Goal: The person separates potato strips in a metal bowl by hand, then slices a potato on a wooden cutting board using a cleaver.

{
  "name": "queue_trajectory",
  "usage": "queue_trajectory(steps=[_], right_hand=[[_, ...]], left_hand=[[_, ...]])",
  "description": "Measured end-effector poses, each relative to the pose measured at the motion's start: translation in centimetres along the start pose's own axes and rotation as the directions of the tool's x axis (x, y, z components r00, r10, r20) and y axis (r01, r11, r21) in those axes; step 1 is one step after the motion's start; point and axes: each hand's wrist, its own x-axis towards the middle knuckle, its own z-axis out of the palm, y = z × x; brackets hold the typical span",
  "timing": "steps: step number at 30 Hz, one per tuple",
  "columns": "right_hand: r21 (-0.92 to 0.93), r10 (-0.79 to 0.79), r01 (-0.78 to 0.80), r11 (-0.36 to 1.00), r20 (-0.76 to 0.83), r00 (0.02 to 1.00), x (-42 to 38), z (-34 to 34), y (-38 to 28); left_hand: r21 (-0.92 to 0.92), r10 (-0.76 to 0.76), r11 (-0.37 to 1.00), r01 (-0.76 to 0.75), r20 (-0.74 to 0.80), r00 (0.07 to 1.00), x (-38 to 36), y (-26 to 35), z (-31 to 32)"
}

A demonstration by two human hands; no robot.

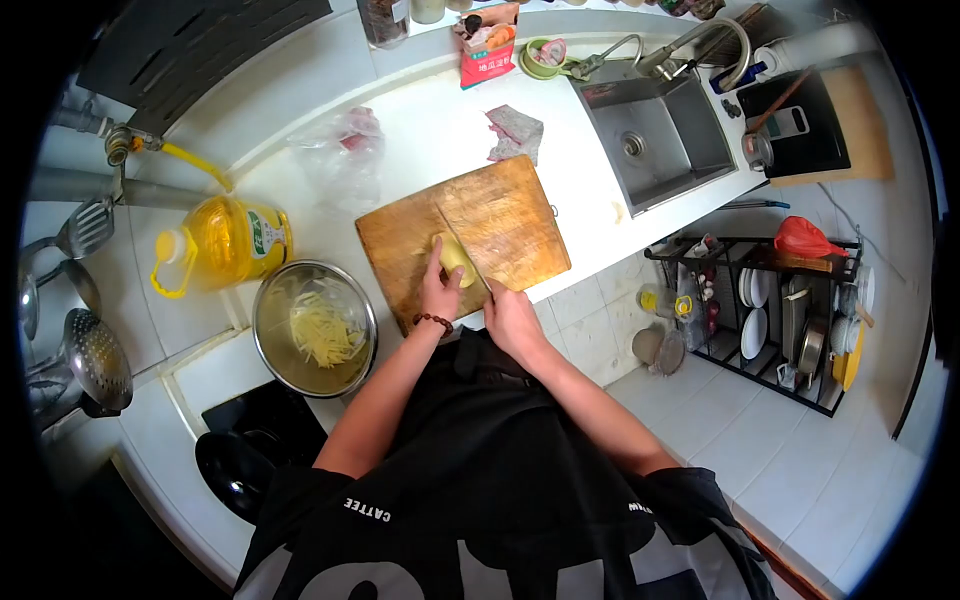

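A peeled potato (457,262) lies on the wooden cutting board (520,210). My left hand (440,294) steadies it from the near left side, with fingers on its surface. In my right hand (512,318) is the handle of a knife (463,237), its blade right beside the potato on the right and pointing away from me. Left of the board, a steel bowl (262,345) holds pale potato strips (328,330).
A big oil bottle (235,240) stands behind the bowl. Beyond the board lie a plastic bag (340,160) and a crumpled cloth (517,133). The sink (660,140) is at the right, a black dish rack (735,350) below it. A black pan (235,475) sits at the lower left.
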Motion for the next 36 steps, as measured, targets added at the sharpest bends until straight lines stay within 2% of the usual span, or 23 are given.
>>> queue_trajectory(steps=[4, 12, 15, 19, 20, 22, 25, 27, 32, 34, 36], right_hand=[[0.01, 0.093, -0.093, 0.996, 0.04, 0.995, -0.1, -0.4, -0.6], [-0.046, -0.02, 0.02, 0.999, 0.001, 1.0, 1.0, 0.9, 1.1], [-0.035, 0.014, -0.013, 0.999, 0.032, 0.999, 1.3, 0.9, 1.4], [0.013, -0.049, 0.05, 0.999, -0.05, 0.998, -0.5, 0.7, 1.3], [0.045, 0.004, -0.003, 0.999, -0.018, 1.0, -1.1, 0.5, 1.5], [0.073, 0.06, -0.062, 0.995, 0.021, 0.998, -1.5, 0.3, 1.4], [0.026, 0.088, -0.089, 0.996, 0.059, 0.994, -0.1, 0.7, 1.1], [-0.032, 0.033, -0.031, 0.999, 0.062, 0.998, 1.5, 1.1, 1.4], [0.028, -0.005, 0.004, 1.0, 0.019, 1.0, 0.3, 0.4, 1.5], [0.069, -0.025, 0.025, 0.997, -0.008, 1.0, -0.6, 0.3, 1.8], [0.063, 0.025, -0.026, 0.998, 0.03, 0.999, -1.1, 0.3, 2.3]], left_hand=[[-0.03, 0.007, 1.0, -0.006, 0.001, 1.0, -0.2, 0.4, 0.1], [-0.058, -0.066, 0.996, 0.07, 0.063, 0.996, -0.4, 2.1, 0.0], [-0.058, -0.118, 0.991, 0.121, 0.058, 0.991, -0.3, 2.2, 0.0], [-0.064, -0.094, 0.993, 0.096, 0.03, 0.995, -0.5, 1.9, 0.2], [-0.06, -0.102, 0.993, 0.103, 0.033, 0.994, -0.6, 1.5, 0.1], [0.023, -0.026, 0.999, 0.025, 0.039, 0.999, -0.8, 1.5, 0.1], [-0.008, -0.05, 0.999, 0.051, 0.061, 0.997, -1.0, 2.5, 0.0], [0.011, -0.052, 0.999, 0.051, 0.059, 0.997, -0.6, 2.3, 0.2], [-0.023, -0.012, 1.0, 0.013, 0.047, 0.999, -0.7, 1.8, 0.0], [0.005, -0.095, 0.995, 0.095, 0.06, 0.994, -0.9, 2.4, -0.2], [0.007, -0.081, 0.997, 0.08, 0.066, 0.995, -0.9, 2.0, -0.3]])
